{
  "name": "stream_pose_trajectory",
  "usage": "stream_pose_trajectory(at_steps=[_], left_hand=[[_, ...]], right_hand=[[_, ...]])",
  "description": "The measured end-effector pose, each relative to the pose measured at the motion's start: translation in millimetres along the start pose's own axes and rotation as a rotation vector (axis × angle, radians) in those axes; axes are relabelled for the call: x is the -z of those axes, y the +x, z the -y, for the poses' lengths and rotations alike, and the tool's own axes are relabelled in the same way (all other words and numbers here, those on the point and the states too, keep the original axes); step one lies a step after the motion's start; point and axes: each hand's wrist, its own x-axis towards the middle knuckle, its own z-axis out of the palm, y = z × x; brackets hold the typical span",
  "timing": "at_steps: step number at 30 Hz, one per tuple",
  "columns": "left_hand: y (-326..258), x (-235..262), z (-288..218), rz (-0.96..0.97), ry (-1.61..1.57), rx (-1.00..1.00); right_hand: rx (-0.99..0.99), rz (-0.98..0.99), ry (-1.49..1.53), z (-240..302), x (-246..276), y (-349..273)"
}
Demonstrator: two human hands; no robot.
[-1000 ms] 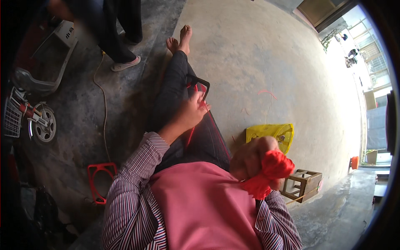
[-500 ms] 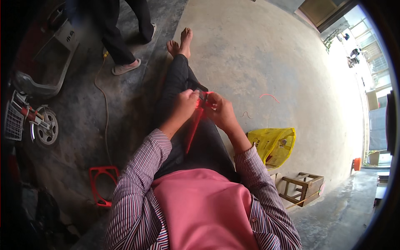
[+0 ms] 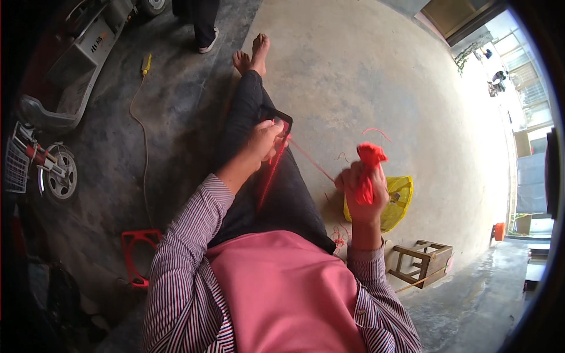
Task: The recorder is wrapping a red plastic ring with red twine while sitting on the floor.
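Above my dark-trousered legs my left hand [image 3: 265, 143] is closed on a dark, flat-edged frame [image 3: 284, 113] whose kind I cannot make out. Red netting [image 3: 269, 183] hangs from it along my thigh. My right hand [image 3: 366, 206], off to the right, grips a bunched red cloth-like bundle [image 3: 369, 159] that sticks out above the fingers. A thin red cord [image 3: 312, 160] runs taut between both hands.
Beside my right forearm lies a yellow bag [image 3: 402, 200], with tangled red thread [image 3: 338, 236] near it. A wooden stool [image 3: 435, 265] lies farther right. A red plastic frame [image 3: 130, 259], a cable [image 3: 147, 153] and a parked vehicle [image 3: 88, 53] are left; another person's leg [image 3: 204, 23] is beyond.
My right hand has moved away to the right with the red bundle, drawing the cord out straight. My left hand stays over my legs. The other person has stepped farther off.
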Motion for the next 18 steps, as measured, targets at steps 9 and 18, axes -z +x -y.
stream_pose_trajectory(at_steps=[9, 18], left_hand=[[8.3, 4.1, 22.2, 0.1, -0.219, 0.155], [-77.4, -40.2, 14.1, 0.291, 0.302, -0.644]], right_hand=[[-0.24, -0.383, -0.367, -18.1, 59.0, -40.8], [-0.555, -0.078, -0.087, -64.5, 17.1, -6.9]])
